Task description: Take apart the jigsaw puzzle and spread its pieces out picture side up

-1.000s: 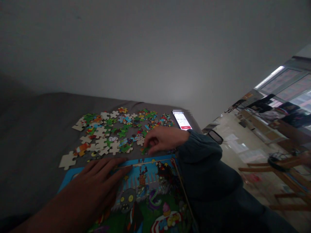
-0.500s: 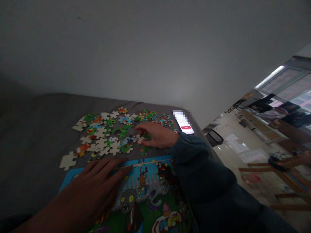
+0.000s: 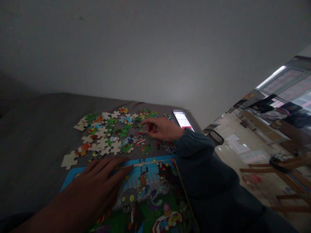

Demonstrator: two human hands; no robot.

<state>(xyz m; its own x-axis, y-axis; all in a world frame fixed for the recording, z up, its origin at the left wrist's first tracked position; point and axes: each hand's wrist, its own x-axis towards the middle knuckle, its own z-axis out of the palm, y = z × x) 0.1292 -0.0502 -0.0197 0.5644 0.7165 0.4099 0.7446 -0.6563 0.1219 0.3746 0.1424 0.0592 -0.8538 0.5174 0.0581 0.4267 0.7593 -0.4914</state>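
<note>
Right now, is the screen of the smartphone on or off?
On: the smartphone screen glows white, with part of a red button visible near the right hand.

Loose puzzle pieces (image 3: 115,147), some showing pale backs, lie scattered beyond the flat, cartoon-printed board (image 3: 148,202).

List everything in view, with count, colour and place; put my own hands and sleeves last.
Puzzle pieces: too many to count, multicoloured and off-white, spread beyond the board
Picture board: one, mostly blue and green, nearest the camera
Phone: one, white-and-red screen, right of the pieces
Cloth: one, grey, beneath pieces
Wall: one, grey, behind
Floor: one, pale, right
Wooden frame: one, brown, lower right
Red item: one, blurred, on floor
Windows: count unclear, pale, upper right
Background clutter: uncountable, mostly dark, right
Left hand: one, bare, on board
Right hand: one, bare, at pieces; grip unclear
Sleeves: two, dark, lower corners
</note>
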